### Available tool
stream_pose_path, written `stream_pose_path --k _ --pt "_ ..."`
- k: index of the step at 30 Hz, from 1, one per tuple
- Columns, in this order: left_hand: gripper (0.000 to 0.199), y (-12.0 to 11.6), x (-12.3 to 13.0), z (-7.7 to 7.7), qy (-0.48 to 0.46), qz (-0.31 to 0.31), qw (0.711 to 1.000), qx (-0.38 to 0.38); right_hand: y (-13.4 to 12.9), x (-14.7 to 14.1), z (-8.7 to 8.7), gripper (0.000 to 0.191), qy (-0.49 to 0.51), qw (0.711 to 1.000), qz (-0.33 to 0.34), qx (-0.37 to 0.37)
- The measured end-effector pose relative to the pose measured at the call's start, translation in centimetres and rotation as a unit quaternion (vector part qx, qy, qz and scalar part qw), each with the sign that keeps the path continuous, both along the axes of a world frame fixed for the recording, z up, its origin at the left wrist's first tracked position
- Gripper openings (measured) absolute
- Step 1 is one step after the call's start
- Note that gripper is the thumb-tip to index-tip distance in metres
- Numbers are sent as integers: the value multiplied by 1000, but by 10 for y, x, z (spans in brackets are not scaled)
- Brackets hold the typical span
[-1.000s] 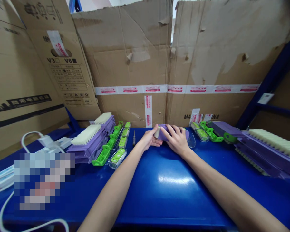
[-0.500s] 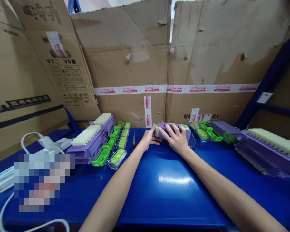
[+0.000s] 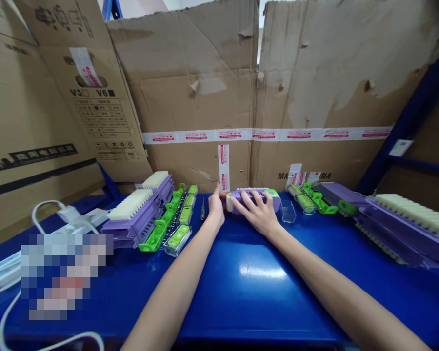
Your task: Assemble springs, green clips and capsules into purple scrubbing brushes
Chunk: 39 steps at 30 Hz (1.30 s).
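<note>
Under my right hand (image 3: pixel 258 210) is a purple housing (image 3: pixel 274 201) with bright green ends and a pale ribbed strip along its top. The fingers of that hand curl over its front and top. My left hand (image 3: pixel 215 207) is upright at the housing's cream-coloured left end, thumb raised and apart; its other fingers are partly hidden, and contact cannot be made out. A small clear plastic box (image 3: pixel 288 212) sits just right of the housing. Left of my left hand lies a thin screwdriver (image 3: pixel 202 209).
Purple housings with cream bristle blocks (image 3: pixel 131 204), green brackets (image 3: pixel 157 235) and clear-cased green parts (image 3: pixel 178 239) line the left. Similar purple parts (image 3: pixel 406 229) and a green bracket (image 3: pixel 320 200) stand right. Cardboard (image 3: pixel 205 97) walls the back. A white power strip (image 3: pixel 80 222) lies far left.
The purple housing has shifted left with my right hand on it, uncovering more of the clear box. My left hand has moved left and turned upright, its thumb now pointing up.
</note>
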<state>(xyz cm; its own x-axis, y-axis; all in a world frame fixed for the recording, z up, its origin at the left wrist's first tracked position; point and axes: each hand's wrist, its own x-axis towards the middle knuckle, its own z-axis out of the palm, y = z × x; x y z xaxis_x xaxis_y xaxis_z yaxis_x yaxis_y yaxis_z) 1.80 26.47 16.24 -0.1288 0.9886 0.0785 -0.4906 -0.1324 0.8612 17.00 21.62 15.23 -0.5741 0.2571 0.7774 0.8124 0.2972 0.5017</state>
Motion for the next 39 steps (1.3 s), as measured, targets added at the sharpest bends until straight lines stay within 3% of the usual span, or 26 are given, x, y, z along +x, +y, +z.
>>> stream_pose_path --k 6,10,12,17,20,24,26,32,35,39 --pt "40 -9 2 10 2 -104 995 -9 2 11 0 52 47 998 -37 -30" --pt "33 -7 2 12 -55 21 998 -23 2 13 1 51 52 997 -48 -24" --pt "33 -4 -5 12 -51 51 997 -28 2 11 2 50 50 997 -55 -23" --pt "34 -1 -16 9 -8 33 999 -30 1 10 3 48 43 997 -64 -16" --pt "37 -6 -11 8 88 -12 996 18 2 11 3 49 46 997 -61 -26" --pt "32 -19 1 11 276 -42 940 196 2 14 2 49 53 996 -57 -41" --pt "31 -24 6 11 316 -36 917 239 2 15 2 50 62 996 -56 -45" --pt "31 -30 14 7 370 44 880 295 4 18 1 52 91 993 -45 -58" --pt "18 -31 16 7 395 117 862 296 5 18 1 52 96 993 -49 -56" --pt "31 -32 18 8 437 189 829 292 5 20 2 50 98 992 -67 -49"
